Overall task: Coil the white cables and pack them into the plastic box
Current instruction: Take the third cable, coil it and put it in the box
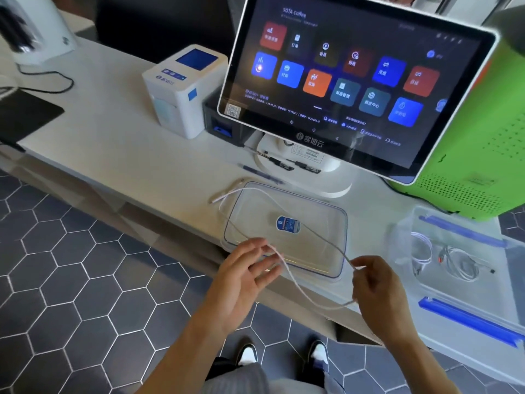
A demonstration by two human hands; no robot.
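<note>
We held the thin white cable (295, 282) slung between our hands at the worktop (142, 166) edge: right hand (375, 291) fingers pinched on it, left hand (244, 277) fingers spread, cable draped over them. Its far end trailed left across the clear plastic lid (287, 231); the clear blue-latched plastic box (460, 260) lay nearer our right.

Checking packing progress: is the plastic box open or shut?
Open. The plastic box has no lid on; its lid lies flat on the counter beside it, and coiled cables show inside.
</note>
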